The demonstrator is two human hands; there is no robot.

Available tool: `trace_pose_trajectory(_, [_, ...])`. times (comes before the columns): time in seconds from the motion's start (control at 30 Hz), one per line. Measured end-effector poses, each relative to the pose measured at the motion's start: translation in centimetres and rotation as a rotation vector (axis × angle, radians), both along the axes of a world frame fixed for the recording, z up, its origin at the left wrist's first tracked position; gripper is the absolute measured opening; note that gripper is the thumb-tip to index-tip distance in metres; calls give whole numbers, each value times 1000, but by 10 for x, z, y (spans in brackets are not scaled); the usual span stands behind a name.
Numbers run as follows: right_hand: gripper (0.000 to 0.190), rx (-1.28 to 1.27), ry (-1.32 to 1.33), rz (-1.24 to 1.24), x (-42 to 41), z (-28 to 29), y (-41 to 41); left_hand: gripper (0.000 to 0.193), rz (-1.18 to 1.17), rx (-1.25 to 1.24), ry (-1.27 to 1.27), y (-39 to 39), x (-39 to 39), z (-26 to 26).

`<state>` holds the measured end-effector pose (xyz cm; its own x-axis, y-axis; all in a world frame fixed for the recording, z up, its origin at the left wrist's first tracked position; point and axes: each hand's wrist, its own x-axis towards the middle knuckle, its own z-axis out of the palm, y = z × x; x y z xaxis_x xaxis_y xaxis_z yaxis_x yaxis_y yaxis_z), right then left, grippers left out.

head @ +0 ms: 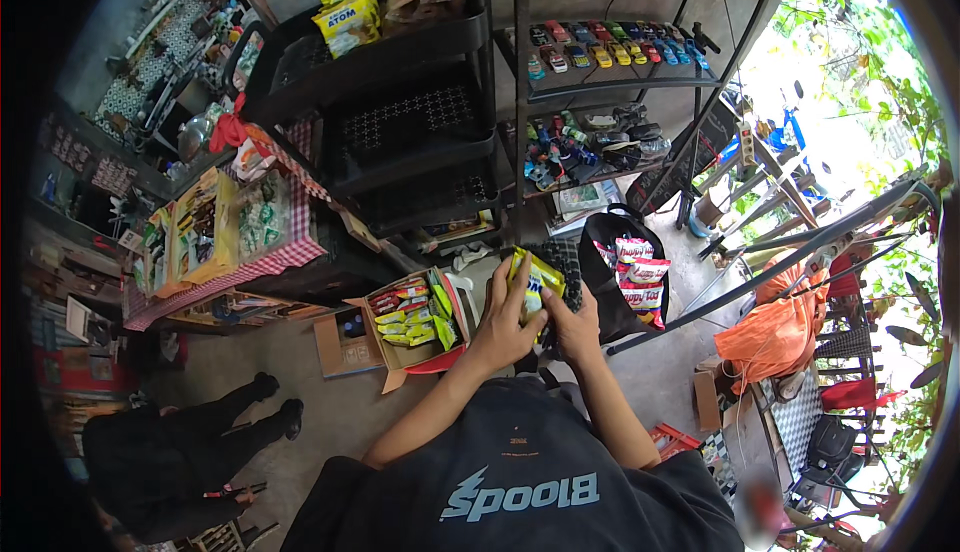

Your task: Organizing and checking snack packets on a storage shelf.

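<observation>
A yellow snack packet (pixel 535 284) with printed lettering is held up in front of my chest. My left hand (pixel 504 323) grips its left side, fingers stretched over the front. My right hand (pixel 574 322) pinches the lower right edge with the thumb on the face. Part of the packet is hidden by my fingers. Left of my hands, an open cardboard box (pixel 422 357) contains several yellow, green and red packets (pixel 409 317). To the right, an open black bag (pixel 596 228) is filled with pink and white snack packets (pixel 643 282).
A black tiered cart (pixel 409 154) ahead carries yellow packets (pixel 349 16) on top. Beside it, a metal shelf (pixel 622 87) bears toy cars (pixel 600 55). A table with a checkered cloth (pixel 262 267) stands left. Another person (pixel 172 454) is at lower left. A dark pole (pixel 750 282) slants across the right.
</observation>
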<state>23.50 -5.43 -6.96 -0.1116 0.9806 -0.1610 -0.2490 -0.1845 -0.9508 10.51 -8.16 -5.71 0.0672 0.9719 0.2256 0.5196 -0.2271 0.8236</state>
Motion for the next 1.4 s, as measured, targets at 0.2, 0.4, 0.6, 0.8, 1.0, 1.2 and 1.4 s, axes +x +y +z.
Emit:
trace_pose_trajectory(0.2, [24, -12, 94, -14, -36, 12, 1, 59, 90, -343, -622, 0, -57, -27])
trace_pose_trajectory(0.4, [24, -73, 26, 52, -55, 25, -5, 45, 15, -518, -801, -10, -101, 5])
trace_pose_trajectory(0.6, [23, 232, -303, 22, -85, 31, -14, 36, 373, -353, -708, -15, -129, -19])
trace_pose_trajectory(0.8, [62, 697, -682, 407, -131, 35, -38, 56, 342, -230, -683, -24, -138, -26])
trace_pose_trajectory(1.0, [64, 431, -448, 428, -149, 19, -42, 50, 256, -270, -754, -41, -161, -9])
trace_pose_trajectory(1.2, [68, 288, -346, 464, -166, 12, -71, 44, 344, -227, -784, -45, -170, -11])
trace_pose_trajectory(1.4, [66, 364, -341, 392, -175, -6, -87, 58, 156, -378, -1007, -54, -179, -10])
